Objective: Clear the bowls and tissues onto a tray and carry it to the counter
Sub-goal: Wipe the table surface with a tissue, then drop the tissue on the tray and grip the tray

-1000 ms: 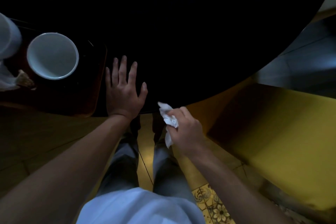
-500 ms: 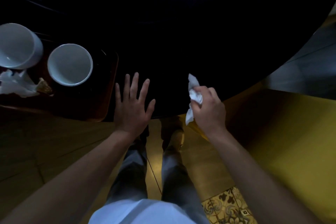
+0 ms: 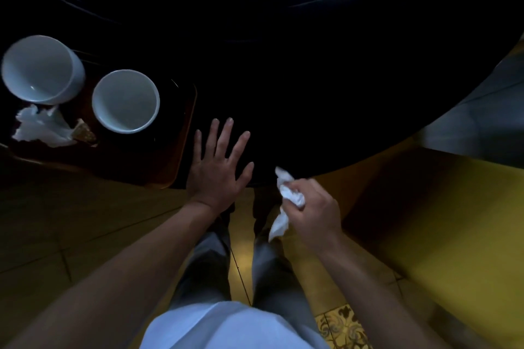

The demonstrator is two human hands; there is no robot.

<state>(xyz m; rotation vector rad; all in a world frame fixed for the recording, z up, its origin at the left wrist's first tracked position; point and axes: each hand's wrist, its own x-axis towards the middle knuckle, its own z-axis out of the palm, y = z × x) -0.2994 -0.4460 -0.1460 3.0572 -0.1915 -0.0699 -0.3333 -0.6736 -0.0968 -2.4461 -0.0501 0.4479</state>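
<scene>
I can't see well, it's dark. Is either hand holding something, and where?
The right hand pinches a crumpled white tissue at its bunched middle. The left hand lies flat, holding nothing.

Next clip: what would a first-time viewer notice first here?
Two white bowls glow on the dark tray at far left, a crumpled tissue beside them. The left hand lies flat and open on the black table; the right hand clutches another tissue at the table's edge.

head-worn view, looking steeply down, close
</scene>
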